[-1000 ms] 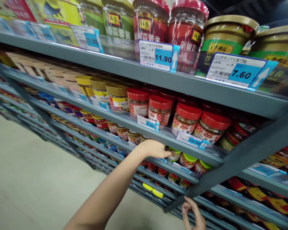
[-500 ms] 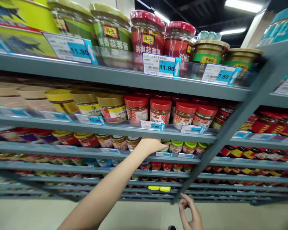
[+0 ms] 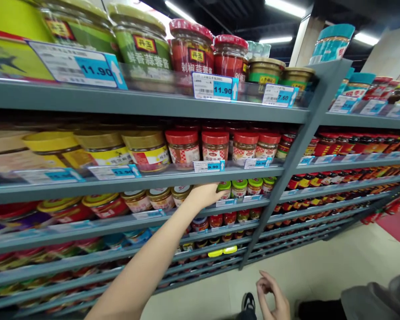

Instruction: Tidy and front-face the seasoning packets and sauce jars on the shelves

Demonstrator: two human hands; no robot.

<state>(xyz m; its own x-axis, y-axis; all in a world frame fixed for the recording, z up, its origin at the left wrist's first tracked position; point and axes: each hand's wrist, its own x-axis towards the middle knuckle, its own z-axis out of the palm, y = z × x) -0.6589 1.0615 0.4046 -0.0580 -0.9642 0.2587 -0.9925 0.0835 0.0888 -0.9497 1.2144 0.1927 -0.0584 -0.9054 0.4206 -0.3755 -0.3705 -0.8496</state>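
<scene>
My left hand (image 3: 205,194) reaches into the shelf row under the red-lidded jars. Its thumb points right, against or close to a green-lidded jar (image 3: 224,190). The shelf edge above hides the other fingers, so what they hold cannot be made out. Gold-lidded jars (image 3: 182,194) stand just left of the hand, and more green-lidded jars (image 3: 239,189) stand to its right. Low in the view, my right hand (image 3: 272,297) hangs over the floor, away from the shelves. Its fingers curl in toward the thumb in a loose ring, with nothing seen in them.
Above the left hand runs a grey shelf edge (image 3: 146,181) with price tags. Red-lidded jars (image 3: 215,144) stand on it. A slanted grey post (image 3: 288,171) divides the shelving. A person's grey clothing (image 3: 376,300) shows at lower right, and a shoe (image 3: 248,302) on the floor.
The view has swung to the right, bringing in more shelving, floor and the grey clothing. My left hand stays at the same jars. My right hand remains low, its fingers curled.
</scene>
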